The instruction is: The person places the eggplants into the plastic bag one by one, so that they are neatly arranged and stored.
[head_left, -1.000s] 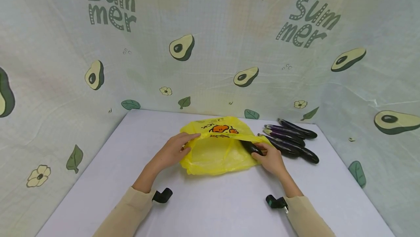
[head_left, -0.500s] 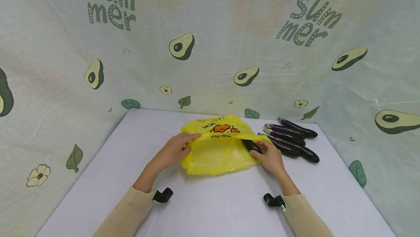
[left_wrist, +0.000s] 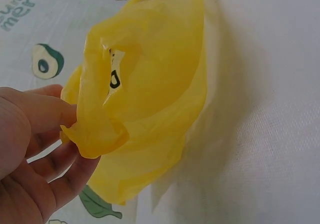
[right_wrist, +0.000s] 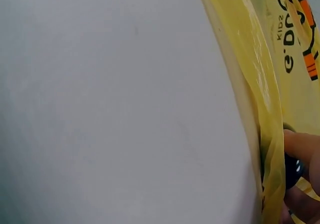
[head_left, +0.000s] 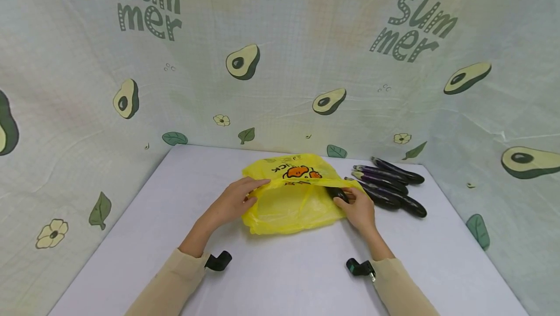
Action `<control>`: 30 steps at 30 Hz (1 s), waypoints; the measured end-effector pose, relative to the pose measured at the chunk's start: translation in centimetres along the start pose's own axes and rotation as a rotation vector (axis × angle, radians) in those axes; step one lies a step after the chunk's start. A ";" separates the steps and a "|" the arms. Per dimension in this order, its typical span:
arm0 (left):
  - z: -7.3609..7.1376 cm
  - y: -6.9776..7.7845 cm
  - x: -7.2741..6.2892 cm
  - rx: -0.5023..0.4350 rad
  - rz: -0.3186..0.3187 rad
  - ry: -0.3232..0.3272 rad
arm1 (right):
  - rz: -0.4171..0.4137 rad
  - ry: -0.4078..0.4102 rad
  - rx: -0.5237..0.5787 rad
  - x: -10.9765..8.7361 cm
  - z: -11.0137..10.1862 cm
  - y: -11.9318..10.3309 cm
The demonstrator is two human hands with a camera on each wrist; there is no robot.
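A thin yellow plastic bag [head_left: 284, 214] with an orange cartoon print lies on the table, its mouth held apart toward me. My left hand [head_left: 229, 204] pinches the left edge of the mouth; the left wrist view shows the thumb and fingers on the bag's rim [left_wrist: 92, 119]. At the right side of the mouth, my right hand [head_left: 360, 211] grips a dark eggplant [head_left: 336, 193]. The eggplant's far end is hidden under the upper layer of the bag. In the right wrist view only a small part of that eggplant [right_wrist: 292, 171] shows between the fingers.
Several loose eggplants [head_left: 385, 198] lie side by side right of the bag, close to my right hand. A white tabletop [head_left: 280, 277] spreads around. Behind it and at both sides hangs a cloth printed with avocados [head_left: 242, 63].
My right hand has shifted slightly left, and less of the eggplant shows outside the bag. The left hand keeps its place at the bag's edge.
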State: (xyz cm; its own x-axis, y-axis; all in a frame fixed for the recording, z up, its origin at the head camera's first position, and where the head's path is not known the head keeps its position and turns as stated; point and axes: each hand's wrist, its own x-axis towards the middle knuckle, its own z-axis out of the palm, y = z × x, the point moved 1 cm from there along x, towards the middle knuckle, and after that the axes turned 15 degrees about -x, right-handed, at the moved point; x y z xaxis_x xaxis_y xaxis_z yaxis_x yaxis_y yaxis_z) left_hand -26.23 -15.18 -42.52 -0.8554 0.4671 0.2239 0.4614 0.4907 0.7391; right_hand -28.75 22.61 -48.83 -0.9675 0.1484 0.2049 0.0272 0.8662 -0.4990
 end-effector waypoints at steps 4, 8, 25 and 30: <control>0.1 0.1 0.0 0.002 0.001 -0.001 | 0.012 -0.010 0.003 0.0 0.0 0.0; 0.1 0.2 0.0 0.005 -0.011 -0.001 | 0.016 -0.031 0.014 0.0 0.0 0.1; 0.3 0.2 0.0 -0.017 -0.048 -0.003 | 0.065 -0.013 0.024 0.1 0.4 0.3; 0.5 0.1 0.1 -0.015 -0.042 -0.004 | 0.049 -0.016 0.009 0.1 0.4 0.4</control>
State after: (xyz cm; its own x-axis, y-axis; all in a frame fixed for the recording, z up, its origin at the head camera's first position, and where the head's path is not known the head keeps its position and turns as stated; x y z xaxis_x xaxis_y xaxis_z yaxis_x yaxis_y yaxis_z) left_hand -26.14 -14.79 -42.75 -0.8730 0.4492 0.1900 0.4215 0.4989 0.7572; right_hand -28.91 22.76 -49.32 -0.9689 0.1830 0.1664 0.0726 0.8536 -0.5159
